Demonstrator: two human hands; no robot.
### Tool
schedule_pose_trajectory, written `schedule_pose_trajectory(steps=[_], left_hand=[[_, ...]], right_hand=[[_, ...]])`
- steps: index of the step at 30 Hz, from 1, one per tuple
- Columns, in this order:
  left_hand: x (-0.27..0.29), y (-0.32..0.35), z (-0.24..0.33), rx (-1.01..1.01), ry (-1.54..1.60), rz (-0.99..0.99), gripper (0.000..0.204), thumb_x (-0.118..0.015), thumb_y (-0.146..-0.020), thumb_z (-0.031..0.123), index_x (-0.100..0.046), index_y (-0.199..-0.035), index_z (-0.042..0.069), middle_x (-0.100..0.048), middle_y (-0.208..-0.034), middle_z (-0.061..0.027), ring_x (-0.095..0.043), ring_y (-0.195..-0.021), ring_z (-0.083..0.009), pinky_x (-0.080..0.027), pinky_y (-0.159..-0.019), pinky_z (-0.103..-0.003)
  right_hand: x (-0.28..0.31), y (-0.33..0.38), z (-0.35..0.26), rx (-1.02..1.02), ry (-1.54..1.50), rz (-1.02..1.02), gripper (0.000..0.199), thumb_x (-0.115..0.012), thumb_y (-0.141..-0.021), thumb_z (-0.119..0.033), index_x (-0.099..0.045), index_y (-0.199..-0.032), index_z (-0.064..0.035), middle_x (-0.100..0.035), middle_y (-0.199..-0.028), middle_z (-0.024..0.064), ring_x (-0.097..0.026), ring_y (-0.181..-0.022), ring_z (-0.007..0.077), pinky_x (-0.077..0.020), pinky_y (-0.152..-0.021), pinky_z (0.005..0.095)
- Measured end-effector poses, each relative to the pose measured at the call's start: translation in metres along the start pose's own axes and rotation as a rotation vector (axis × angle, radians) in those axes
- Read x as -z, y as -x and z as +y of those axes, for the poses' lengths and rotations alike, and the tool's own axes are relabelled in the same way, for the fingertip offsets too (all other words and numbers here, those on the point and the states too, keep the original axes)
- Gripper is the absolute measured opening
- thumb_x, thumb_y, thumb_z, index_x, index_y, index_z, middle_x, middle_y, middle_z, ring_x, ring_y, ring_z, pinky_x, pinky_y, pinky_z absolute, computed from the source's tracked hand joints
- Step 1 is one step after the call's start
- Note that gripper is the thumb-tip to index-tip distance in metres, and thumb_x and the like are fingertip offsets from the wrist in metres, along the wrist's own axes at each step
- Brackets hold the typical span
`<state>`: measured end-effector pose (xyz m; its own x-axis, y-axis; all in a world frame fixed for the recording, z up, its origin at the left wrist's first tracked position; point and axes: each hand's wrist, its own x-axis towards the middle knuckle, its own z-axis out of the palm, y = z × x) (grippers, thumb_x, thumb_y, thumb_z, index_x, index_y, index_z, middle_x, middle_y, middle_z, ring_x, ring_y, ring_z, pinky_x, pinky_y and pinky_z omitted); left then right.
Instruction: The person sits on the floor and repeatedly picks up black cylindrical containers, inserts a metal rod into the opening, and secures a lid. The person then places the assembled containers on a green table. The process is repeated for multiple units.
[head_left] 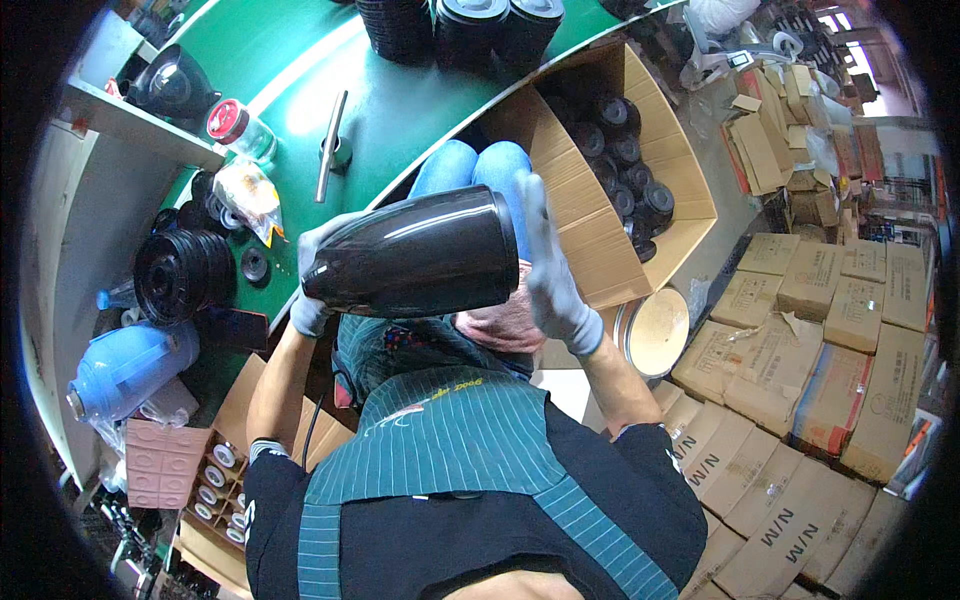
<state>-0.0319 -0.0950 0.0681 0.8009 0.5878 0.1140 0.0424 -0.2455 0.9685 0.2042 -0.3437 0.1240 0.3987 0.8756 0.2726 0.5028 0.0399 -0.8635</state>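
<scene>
While a grey-gloved left hand [316, 242] curled around the narrow end of a glossy black tapered shell [425, 255], a grey-gloved right hand [558, 285] stood flat and open beside its wide rim, contact unclear. The shell looked stiff, light and probably slippery, best held around that narrow end. Beyond the right hand, an open brown cardboard box [685, 170] held black round parts [620, 150].

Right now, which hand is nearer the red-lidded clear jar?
Left. The left hand, at the narrow end of the glossy black shell, is below and right of the jar in the picture; the right hand is farther right, by the shell's wide end.
</scene>
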Motion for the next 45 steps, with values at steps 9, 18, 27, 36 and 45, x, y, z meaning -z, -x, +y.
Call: schedule_pose_trajectory(steps=[9,18,27,36,45], left_hand=[[-0.009,-0.011,0.052,-0.331,-0.272,0.016,0.045,-0.078,-0.086,0.021,-0.078,-0.125,0.0,-0.081,-0.118,-0.0213,-0.08,-0.107,-0.0328,-0.062,-0.096,-0.039],[-0.019,-0.014,0.036,-0.031,-0.065,-0.05,0.043,-0.079,-0.087,0.018,-0.078,-0.124,-0.003,-0.082,-0.113,-0.017,-0.079,-0.102,-0.0226,-0.061,-0.092,-0.036],[-0.109,0.023,0.007,-0.365,-0.361,-0.056,0.069,-0.087,-0.083,0.016,-0.062,-0.146,0.002,-0.07,-0.137,-0.019,-0.071,-0.124,-0.036,-0.058,-0.103,-0.046],[-0.016,-0.089,-0.07,-0.172,-1.112,0.492,0.052,-0.068,-0.102,0.029,-0.056,-0.149,0.01,-0.063,-0.139,-0.0206,-0.063,-0.124,-0.0446,-0.051,-0.105,-0.053],[-0.03,-0.119,0.037,0.157,-0.191,-0.257,0.047,-0.076,-0.104,0.015,-0.066,-0.148,0.002,-0.08,-0.126,-0.0127,-0.074,-0.118,-0.0191,-0.059,-0.104,-0.035]], right_hand=[[0.022,-0.006,-0.008,-0.283,-0.129,-0.206,0.061,-0.04,-0.113,-0.021,-0.028,-0.167,0.0048,-0.038,-0.17,0.0286,-0.041,-0.157,0.0407,-0.0284,-0.132,0.0459],[0.006,0.0,-0.031,-0.158,-0.434,0.027,0.09,-0.048,-0.11,-0.055,-0.016,-0.175,-0.0022,-0.017,-0.181,0.0188,-0.022,-0.166,0.0294,-0.0176,-0.133,0.0387],[0.079,-0.034,0.004,-0.475,-0.507,-0.006,0.059,-0.062,-0.101,-0.034,-0.064,-0.148,0.0019,-0.067,-0.145,0.0128,-0.06,-0.137,0.0216,-0.0402,-0.122,0.0356],[-0.008,-0.015,0.037,0.003,0.133,-0.167,0.077,-0.084,-0.086,-0.039,-0.06,-0.151,-0.0064,-0.062,-0.149,0.023,-0.059,-0.139,0.0397,-0.0456,-0.119,0.0491],[-0.019,-0.014,0.045,-0.354,-0.812,0.301,0.105,-0.016,-0.106,-0.082,-0.015,-0.173,-0.0012,-0.049,-0.162,0.0279,-0.047,-0.153,0.0363,-0.0298,-0.131,0.0463]])
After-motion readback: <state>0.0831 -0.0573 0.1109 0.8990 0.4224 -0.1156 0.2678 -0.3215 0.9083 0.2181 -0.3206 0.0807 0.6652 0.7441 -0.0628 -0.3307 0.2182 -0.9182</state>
